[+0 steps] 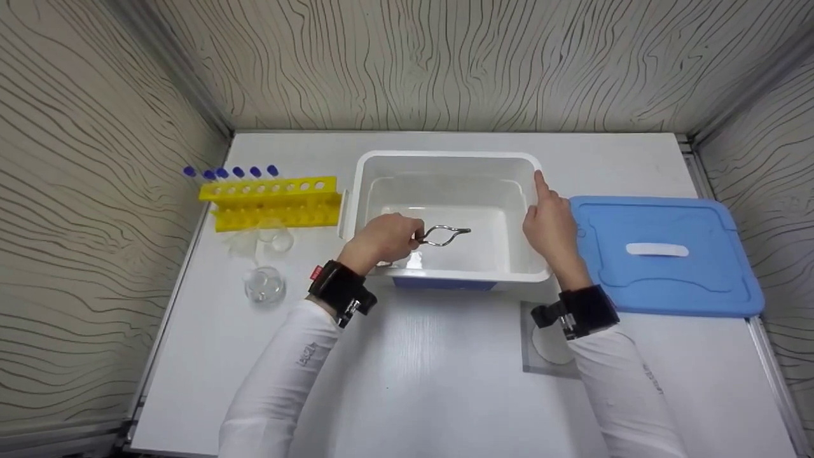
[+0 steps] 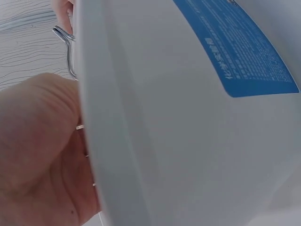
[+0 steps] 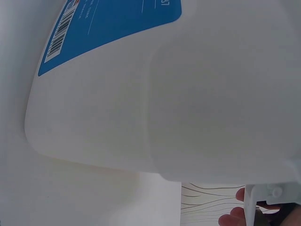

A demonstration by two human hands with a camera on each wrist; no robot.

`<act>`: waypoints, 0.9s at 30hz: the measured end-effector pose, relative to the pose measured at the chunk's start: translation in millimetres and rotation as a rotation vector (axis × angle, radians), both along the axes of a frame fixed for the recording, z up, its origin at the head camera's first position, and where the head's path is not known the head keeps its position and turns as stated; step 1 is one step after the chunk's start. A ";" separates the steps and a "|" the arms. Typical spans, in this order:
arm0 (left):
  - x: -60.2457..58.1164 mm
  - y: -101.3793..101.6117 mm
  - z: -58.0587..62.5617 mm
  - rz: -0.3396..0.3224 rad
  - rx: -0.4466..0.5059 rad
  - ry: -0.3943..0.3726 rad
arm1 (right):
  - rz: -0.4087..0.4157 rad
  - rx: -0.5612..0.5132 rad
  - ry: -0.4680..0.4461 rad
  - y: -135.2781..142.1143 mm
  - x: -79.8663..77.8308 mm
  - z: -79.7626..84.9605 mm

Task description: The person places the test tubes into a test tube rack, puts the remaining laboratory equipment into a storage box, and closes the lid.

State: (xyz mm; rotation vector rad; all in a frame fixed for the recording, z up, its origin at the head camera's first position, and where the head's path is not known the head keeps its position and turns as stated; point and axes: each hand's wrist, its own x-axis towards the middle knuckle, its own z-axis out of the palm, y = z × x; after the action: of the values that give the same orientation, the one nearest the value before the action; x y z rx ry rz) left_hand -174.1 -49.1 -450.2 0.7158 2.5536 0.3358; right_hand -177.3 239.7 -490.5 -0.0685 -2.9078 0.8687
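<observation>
A white plastic bin [image 1: 445,277] stands at the middle of the table, with a blue label [image 2: 249,52] on its near wall. My left hand [image 1: 389,238] reaches over the bin's near left corner and grips metal crucible tongs [image 1: 445,234]. Their bowed jaws point right, over the bin's inside. In the left wrist view the bin's wall hides part of the fingers and tongs. My right hand [image 1: 552,222] holds the bin's right rim, index finger stretched along it. Some right-hand fingers [image 3: 233,219] show past the white latch [image 3: 270,193] in the right wrist view.
Left of the bin stands a yellow test tube rack [image 1: 280,216], with several purple-capped tubes behind it. Clear glassware [image 1: 264,286] sits in front of the rack. A blue lid [image 1: 668,254] lies at right. Under my right forearm is a grey square with a white round centre [image 1: 550,346].
</observation>
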 end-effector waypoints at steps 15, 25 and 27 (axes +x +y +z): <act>0.7 6.1 -15.9 -0.047 -0.056 -0.082 | -0.013 0.010 0.000 -0.6 1.1 -0.6; 0.3 3.6 -20.9 -0.079 -0.103 -0.204 | -0.014 0.022 -0.003 -2.0 0.4 -0.9; -1.0 3.8 -21.5 -0.090 -0.111 -0.231 | -0.015 0.018 -0.003 -1.7 0.5 -0.5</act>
State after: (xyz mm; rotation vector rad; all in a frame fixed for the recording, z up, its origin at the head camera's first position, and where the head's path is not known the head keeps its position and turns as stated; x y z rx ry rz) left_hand -175.0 -45.3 -471.8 0.7042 2.2951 0.2300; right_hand -176.8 238.0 -491.0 -0.0899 -2.9135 0.8404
